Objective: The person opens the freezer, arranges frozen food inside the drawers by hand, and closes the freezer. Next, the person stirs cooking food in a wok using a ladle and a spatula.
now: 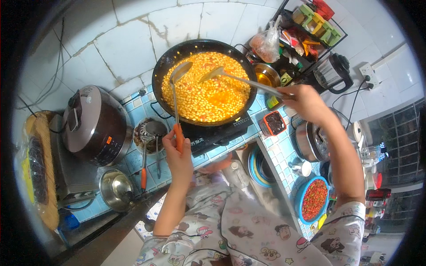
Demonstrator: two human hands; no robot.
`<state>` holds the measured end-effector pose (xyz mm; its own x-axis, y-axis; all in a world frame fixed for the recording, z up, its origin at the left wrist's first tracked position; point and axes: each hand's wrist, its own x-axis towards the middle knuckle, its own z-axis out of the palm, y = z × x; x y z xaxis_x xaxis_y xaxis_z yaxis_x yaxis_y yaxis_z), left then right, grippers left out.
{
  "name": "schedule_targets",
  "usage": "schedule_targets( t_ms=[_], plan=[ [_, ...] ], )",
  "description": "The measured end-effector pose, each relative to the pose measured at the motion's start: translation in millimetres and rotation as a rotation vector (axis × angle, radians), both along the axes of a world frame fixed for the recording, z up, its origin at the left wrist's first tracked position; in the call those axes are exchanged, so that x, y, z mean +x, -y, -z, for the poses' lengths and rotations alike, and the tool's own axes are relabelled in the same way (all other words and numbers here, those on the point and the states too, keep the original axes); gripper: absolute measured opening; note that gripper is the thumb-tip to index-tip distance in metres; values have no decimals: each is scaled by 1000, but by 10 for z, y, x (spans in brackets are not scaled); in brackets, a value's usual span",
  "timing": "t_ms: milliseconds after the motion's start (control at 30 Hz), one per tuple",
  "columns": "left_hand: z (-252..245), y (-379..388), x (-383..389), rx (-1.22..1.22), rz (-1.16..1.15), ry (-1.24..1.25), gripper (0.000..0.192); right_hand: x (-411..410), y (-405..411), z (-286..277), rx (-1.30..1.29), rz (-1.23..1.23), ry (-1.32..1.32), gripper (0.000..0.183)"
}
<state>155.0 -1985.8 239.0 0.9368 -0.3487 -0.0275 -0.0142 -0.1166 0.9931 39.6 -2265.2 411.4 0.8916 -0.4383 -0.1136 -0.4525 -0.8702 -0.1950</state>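
A black wok (159,96) full of yellow soybeans (196,103) in orange, oily liquid stands on a black induction cooker (213,134). Below its near rim, my left hand (179,154) grips the orange handle of a metal ladle (175,99), whose bowl rests at the left side of the beans. My right hand (304,101), out past the wok's right rim, holds a metal spatula (251,82) by its handle. The spatula's blade dips into the beans near the middle, partly covered by them. Small red bits show among the beans.
A bowl with a skimmer (145,133) sits left of the cooker, beside a rice cooker (96,126) and a steel bowl (116,189). To the right are a pot of oil (265,77), a red-rimmed container of dark paste (275,123) and a blue basin of chopped red peppers (313,199).
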Motion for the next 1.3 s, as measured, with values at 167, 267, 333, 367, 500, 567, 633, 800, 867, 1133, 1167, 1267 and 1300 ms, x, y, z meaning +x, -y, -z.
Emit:
schedule_targets(
  t_ms=[167,267,333,367,500,567,633,800,867,1133,1167,1267,1300],
  plan=[
    [-30,25,-26,-39,-1,-2,45,-655,46,-684,-27,115,-27,36],
    [-17,9,-48,-48,5,19,46,-818,94,-697,-68,143,-116,36],
    [-7,9,-59,-56,15,21,46,-858,173,-539,-98,81,-107,37],
    [2,2,-62,-72,16,-4,45,-798,186,-412,-138,87,-141,37],
    [43,-20,-61,-79,8,-42,45,-559,167,378,-168,158,-112,36],
    [-7,-13,-95,-68,0,-4,45,-451,112,672,-92,181,-27,35],
    [-22,-36,-93,-46,-19,31,45,-359,15,724,-4,211,23,34],
    [75,-104,-43,-50,-51,-23,43,48,-141,675,82,184,98,35],
    [173,-110,-17,-57,-45,6,42,240,-122,731,122,140,159,34],
    [267,-125,31,-85,-36,64,41,721,-61,835,34,-67,83,33],
    [294,-115,40,-102,-26,39,42,652,-41,747,35,-63,85,33],
    [210,-114,69,-112,-10,-34,42,401,-74,255,-50,-70,-4,33],
    [176,-147,60,-93,-19,-85,42,285,-77,130,-41,-63,6,32]
  ],
)
